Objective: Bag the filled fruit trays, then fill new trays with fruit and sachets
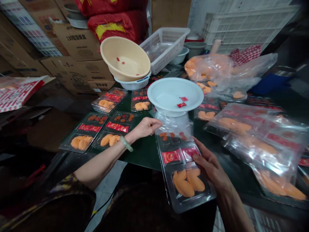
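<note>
My right hand [210,164] grips the right side of a clear-lidded black plastic food tray [178,199], tilted over the table's front edge. Orange puffy pieces [185,183] fill its near compartment. Two red sachets [172,157] lie across its middle, and small reddish-brown bits sit at the far end. A clear plastic bag [175,127] sticks out past that far end. My left hand [147,127], with a pale green bangle on its wrist, pinches the bag's left edge between thumb and fingers. How far the bag covers the tray I cannot tell.
Filled trays [82,141] lie on the dark green table at left; bagged trays [263,141] are piled at right. A pale blue basin [169,111] holds two red sachets. Behind stand a cream basin [125,48], a white basket [166,32] and bagged orange pieces [205,64].
</note>
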`<state>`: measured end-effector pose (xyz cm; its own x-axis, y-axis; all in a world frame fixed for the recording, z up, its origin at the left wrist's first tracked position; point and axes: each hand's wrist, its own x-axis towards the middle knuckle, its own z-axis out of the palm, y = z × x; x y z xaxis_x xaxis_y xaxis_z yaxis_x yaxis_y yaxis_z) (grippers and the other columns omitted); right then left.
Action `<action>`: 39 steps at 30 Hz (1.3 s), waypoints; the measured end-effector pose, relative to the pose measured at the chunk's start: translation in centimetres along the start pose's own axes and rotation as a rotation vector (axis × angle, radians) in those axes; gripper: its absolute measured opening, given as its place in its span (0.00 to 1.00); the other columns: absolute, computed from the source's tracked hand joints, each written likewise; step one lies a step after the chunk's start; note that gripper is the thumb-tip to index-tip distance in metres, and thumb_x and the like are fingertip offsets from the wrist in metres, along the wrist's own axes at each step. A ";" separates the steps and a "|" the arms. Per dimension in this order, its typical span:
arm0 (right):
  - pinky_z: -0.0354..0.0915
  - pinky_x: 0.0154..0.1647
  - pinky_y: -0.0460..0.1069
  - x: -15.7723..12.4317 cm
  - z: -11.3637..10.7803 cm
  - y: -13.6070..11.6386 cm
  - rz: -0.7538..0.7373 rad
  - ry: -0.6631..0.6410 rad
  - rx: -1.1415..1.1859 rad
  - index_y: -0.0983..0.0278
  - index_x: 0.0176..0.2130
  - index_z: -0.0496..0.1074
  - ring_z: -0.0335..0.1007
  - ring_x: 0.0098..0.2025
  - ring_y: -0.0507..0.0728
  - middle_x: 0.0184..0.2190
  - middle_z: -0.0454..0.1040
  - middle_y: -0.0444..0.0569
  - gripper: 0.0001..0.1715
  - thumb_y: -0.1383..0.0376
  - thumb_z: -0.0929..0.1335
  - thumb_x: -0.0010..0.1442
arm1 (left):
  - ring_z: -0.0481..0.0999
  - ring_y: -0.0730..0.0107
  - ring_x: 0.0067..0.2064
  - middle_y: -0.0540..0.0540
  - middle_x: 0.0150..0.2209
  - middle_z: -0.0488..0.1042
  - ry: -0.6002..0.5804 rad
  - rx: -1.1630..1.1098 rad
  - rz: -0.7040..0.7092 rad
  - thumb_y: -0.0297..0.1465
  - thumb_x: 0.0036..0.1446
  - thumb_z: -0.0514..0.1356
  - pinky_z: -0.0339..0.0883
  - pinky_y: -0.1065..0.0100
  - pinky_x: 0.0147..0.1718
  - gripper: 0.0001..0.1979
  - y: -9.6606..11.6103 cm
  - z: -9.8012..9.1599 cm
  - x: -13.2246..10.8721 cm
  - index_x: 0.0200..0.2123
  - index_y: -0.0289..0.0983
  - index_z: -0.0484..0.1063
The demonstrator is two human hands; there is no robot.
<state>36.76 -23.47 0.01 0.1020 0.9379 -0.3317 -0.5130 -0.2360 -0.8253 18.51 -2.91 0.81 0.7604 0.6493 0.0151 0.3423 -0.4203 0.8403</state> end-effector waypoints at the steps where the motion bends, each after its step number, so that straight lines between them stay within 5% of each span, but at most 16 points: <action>1: 0.66 0.32 0.51 0.0 -0.1 0.0 0.008 0.003 -0.001 0.53 0.61 0.53 0.72 0.30 0.56 0.39 0.77 0.49 0.41 0.62 0.70 0.52 | 0.61 0.80 0.16 0.55 0.15 0.63 0.005 -0.100 -0.084 0.34 0.56 0.53 0.54 0.77 0.17 0.13 -0.1 0.3 0.1 0.38 0.31 0.71; 5: 0.66 0.34 0.52 -0.2 -0.2 0.0 0.038 -0.037 -0.011 0.53 0.62 0.51 0.73 0.31 0.57 0.41 0.76 0.50 0.44 0.61 0.71 0.51 | 0.63 0.81 0.18 0.54 0.17 0.65 0.041 -0.300 -0.148 0.37 0.50 0.60 0.53 0.78 0.16 0.14 0.3 1.5 0.3 0.35 0.32 0.71; 9: 0.66 0.35 0.51 -0.2 -0.2 -0.1 0.052 -0.067 -0.006 0.54 0.62 0.52 0.73 0.31 0.56 0.41 0.76 0.50 0.44 0.61 0.71 0.51 | 0.62 0.81 0.17 0.53 0.16 0.65 0.121 -0.249 -0.226 0.41 0.49 0.60 0.54 0.78 0.15 0.16 1.3 2.1 1.0 0.24 0.33 0.69; 13: 0.66 0.32 0.50 -0.2 -0.1 0.0 0.058 -0.042 -0.042 0.54 0.62 0.51 0.71 0.27 0.54 0.39 0.76 0.49 0.44 0.62 0.71 0.51 | 0.61 0.81 0.15 0.53 0.14 0.63 0.195 -0.249 -0.373 0.31 0.53 0.54 0.51 0.78 0.12 0.10 2.1 2.6 1.5 0.23 0.33 0.69; 17: 0.65 0.29 0.50 -0.4 0.1 0.1 0.032 -0.033 -0.014 0.53 0.62 0.51 0.70 0.25 0.53 0.40 0.76 0.49 0.43 0.62 0.70 0.52 | 0.67 0.80 0.19 0.53 0.17 0.67 0.217 -0.408 -0.454 0.20 0.49 0.53 0.60 0.78 0.17 0.07 2.2 2.7 1.3 0.30 0.33 0.69; 21: 0.65 0.29 0.51 -0.7 0.3 0.3 0.008 -0.018 -0.004 0.52 0.62 0.51 0.72 0.29 0.56 0.42 0.75 0.50 0.43 0.60 0.71 0.51 | 0.65 0.80 0.16 0.53 0.17 0.67 0.216 -0.430 -0.452 0.21 0.47 0.58 0.59 0.77 0.15 0.03 1.4 2.4 0.4 0.28 0.33 0.67; 24: 0.64 0.27 0.50 -0.9 0.6 0.5 0.005 0.016 -0.006 0.53 0.63 0.49 0.72 0.28 0.57 0.37 0.77 0.49 0.45 0.59 0.71 0.51 | 0.60 0.83 0.14 0.55 0.15 0.64 0.252 -0.349 -0.390 0.24 0.46 0.61 0.53 0.78 0.13 0.05 1.0 2.4 -0.6 0.22 0.32 0.66; 33: 0.64 0.25 0.47 -2.1 2.7 2.2 -0.035 0.203 0.038 0.54 0.59 0.55 0.68 0.23 0.52 0.26 0.75 0.43 0.39 0.60 0.71 0.51 | 0.65 0.78 0.24 0.52 0.21 0.67 0.482 0.010 -0.054 0.29 0.54 0.55 0.60 0.75 0.24 0.08 2.1 4.1 -7.1 0.24 0.35 0.67; 39: 0.64 0.24 0.49 -0.1 4.4 2.9 -0.055 0.513 -0.274 0.60 0.48 0.60 0.67 0.24 0.55 0.23 0.71 0.45 0.32 0.54 0.72 0.47 | 0.67 0.75 0.28 0.48 0.25 0.70 0.342 0.258 0.159 0.25 0.58 0.51 0.60 0.72 0.28 0.10 1.8 4.9 -11.1 0.27 0.35 0.69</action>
<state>31.47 -23.10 -0.38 0.5570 0.7235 -0.4078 -0.2629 -0.3121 -0.9129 13.36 -13.99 -0.55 0.6037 0.7176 0.3473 0.3951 -0.6477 0.6514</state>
